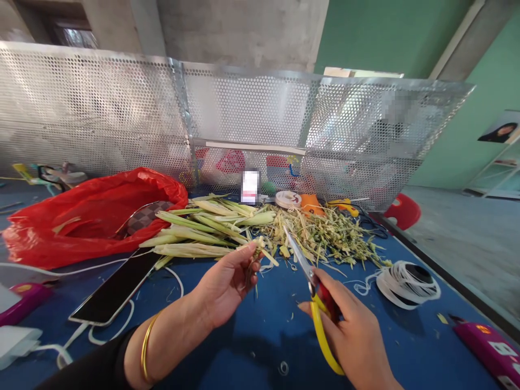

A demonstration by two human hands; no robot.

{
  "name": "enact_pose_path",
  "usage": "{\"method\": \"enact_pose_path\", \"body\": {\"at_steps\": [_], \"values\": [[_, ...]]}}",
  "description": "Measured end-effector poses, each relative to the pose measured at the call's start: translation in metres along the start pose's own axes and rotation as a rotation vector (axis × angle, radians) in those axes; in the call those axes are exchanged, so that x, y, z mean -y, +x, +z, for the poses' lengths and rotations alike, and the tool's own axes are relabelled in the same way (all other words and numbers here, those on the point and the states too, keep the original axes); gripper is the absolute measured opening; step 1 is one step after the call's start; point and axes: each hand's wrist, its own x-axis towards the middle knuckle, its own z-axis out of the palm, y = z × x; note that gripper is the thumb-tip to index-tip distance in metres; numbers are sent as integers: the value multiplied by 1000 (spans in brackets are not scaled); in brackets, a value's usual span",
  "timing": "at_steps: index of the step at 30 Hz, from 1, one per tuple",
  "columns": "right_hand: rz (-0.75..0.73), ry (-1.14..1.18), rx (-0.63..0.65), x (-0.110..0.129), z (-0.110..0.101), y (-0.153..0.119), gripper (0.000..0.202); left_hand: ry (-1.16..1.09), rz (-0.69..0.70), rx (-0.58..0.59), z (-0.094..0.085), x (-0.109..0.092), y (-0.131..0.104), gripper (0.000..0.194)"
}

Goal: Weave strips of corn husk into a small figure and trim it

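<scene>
My left hand [229,284] pinches a small pale bundle of plant husk [260,250] between thumb and fingers, above the blue table [260,346]. In my right hand [351,325] is a pair of scissors [303,257] with yellow and red handles. Their blades look closed and point up and away, just right of the husk piece and apart from it. Behind my left hand lies a pile of long green-white husk leaves [203,227]. A heap of short dried clippings [333,233] spreads beyond the scissors.
A red plastic bag [93,238] and a phone [116,290] with a white cable lie left. A spool of white cord [408,284] stands right, near a purple tool [487,346]. A ribbon roll [288,199] sits behind the pile, before a perforated metal screen [247,103].
</scene>
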Motion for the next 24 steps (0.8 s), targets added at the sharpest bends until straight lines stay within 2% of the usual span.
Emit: {"method": "enact_pose_path", "body": {"at_steps": [2, 5, 7, 9, 12, 15, 24], "values": [[167, 193, 17, 1, 1, 1, 50, 8, 30, -11, -1, 0, 2, 4], [364, 491, 109, 4, 5, 2, 56, 3, 49, 0, -2, 1, 4, 6], [437, 621, 149, 8, 7, 2, 59, -20, 60, -8, -1, 1, 3, 5], [486, 694, 136, 14, 8, 2, 60, -42, 84, -23, 1, 1, 1, 4], [517, 739, 126, 24, 9, 2, 58, -56, 135, -27, 3, 0, 1, 5], [514, 749, 185, 30, 10, 1, 57, -70, 177, -13, 2, -1, 2, 6], [469, 744, 264, 26, 6, 2, 64, -20, 291, 122, -4, 0, 5, 7]]}}
